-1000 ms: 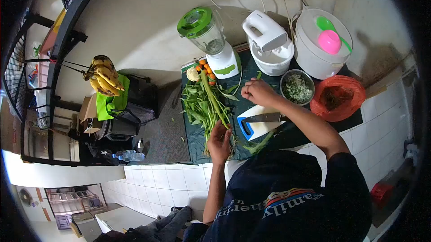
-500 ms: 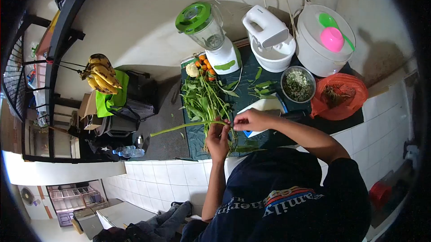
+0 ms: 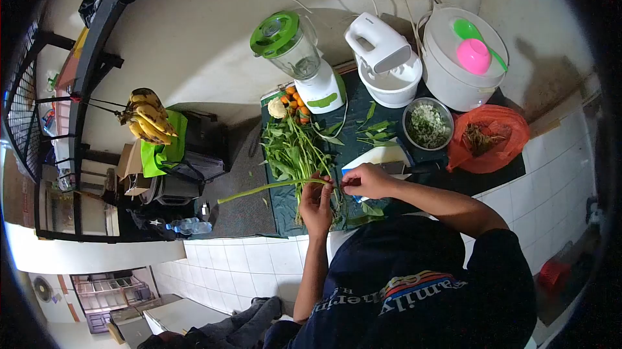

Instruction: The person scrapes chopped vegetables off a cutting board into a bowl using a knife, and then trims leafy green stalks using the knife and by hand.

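Note:
A long green stem (image 3: 259, 188) lies across my left hand (image 3: 316, 206), whose fingers are closed on it near its right end. Close by on the right, my right hand (image 3: 364, 181) is pinched near that end; what its fingertips hold is too small to tell. Under the stem spreads a bunch of leafy greens (image 3: 288, 151). A white and blue cutting board (image 3: 379, 154) with a knife (image 3: 393, 168) on it lies beyond my right hand. Loose leaves (image 3: 377, 130) lie behind the board.
A metal bowl of chopped greens (image 3: 427, 124) and a red plastic bag (image 3: 489, 139) stand right. Behind are a blender (image 3: 317, 83), a mixer (image 3: 382, 47) and a white container (image 3: 453, 83). Bananas (image 3: 148, 119) hang left. Another person's legs (image 3: 249, 320) show at the lower left.
The stem has swung from upright to pointing left over the greens. My right hand has come down from above the board to beside my left hand. The knife has shifted right.

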{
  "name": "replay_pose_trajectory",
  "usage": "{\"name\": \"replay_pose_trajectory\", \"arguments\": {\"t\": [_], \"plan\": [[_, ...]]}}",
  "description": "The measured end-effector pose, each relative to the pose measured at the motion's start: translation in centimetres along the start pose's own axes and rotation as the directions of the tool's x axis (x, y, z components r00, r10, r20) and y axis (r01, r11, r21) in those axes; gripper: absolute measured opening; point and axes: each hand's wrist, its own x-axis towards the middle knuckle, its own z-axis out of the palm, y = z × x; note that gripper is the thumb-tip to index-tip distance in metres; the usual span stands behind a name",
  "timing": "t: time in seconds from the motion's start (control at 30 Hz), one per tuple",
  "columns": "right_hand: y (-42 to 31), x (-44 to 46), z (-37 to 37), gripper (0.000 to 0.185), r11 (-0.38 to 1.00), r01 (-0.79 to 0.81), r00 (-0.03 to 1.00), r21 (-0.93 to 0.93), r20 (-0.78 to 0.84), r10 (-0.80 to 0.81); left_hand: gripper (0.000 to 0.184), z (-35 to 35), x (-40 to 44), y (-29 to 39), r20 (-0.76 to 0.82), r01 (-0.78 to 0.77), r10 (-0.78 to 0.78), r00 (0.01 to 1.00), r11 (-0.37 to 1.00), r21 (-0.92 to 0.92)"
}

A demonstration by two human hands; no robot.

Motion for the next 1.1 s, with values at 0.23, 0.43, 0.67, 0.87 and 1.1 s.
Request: {"name": "replay_pose_trajectory", "arguments": {"t": [0.23,0.43,0.67,0.87,1.1], "plan": [[1.2,-0.4,1.1,0.019,0.996,-0.023,0.999,-0.09,-0.027,0.021,0.04,0.1,-0.7,-0.9,0.004,-0.001,0.001,1.0,1.0,0.027],[0.7,-0.4,0.8,0.019,0.963,-0.023,1.0,-0.269,-0.012,0.021,0.037,0.1,-0.9,-0.3,0.001,0.034,-0.034,0.999,0.999,-0.006],[2.7,2.8,-3.2,0.011,0.68,0.1,0.955,-0.726,-0.122,-0.271,0.04,-1.0,-0.4,0.9,-0.002,0.004,-0.004,1.0,0.99,-0.141],[1.7,5.2,-6.1,0.019,0.629,0.205,0.873,-0.75,-0.15,-0.464,0.043,-1.2,-0.6,0.7,0.044,0.06,-0.052,0.998,0.974,-0.216],[0.0,1.1,-1.2,0.027,0.998,0.018,0.961,-0.068,0.276,0.002,0.047,-1.8,-0.7,0.3,0.015,0.07,-0.069,0.998,0.99,-0.12]]}}
